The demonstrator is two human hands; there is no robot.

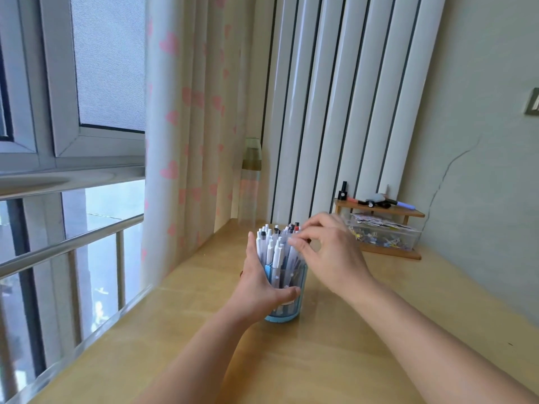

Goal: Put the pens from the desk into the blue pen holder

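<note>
Blue translucent plastic pen holder (287,290), crammed with white pens (272,252), sits clasped in your left hand (258,282) while your right hand (329,252) pinches their tops; forcing them could tip it or splay pens out.

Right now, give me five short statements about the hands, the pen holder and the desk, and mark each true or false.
1. The left hand grips the side of the blue pen holder. True.
2. The pen holder lies tipped on its side. False: it stands upright on the desk.
3. The right hand is at the tops of the pens in the holder. True.
4. The holder is empty. False: it is packed with pens, mostly white.
5. Loose pens lie scattered on the desk in front of the holder. False: none show there; a few items rest on the wooden shelf behind.
</note>
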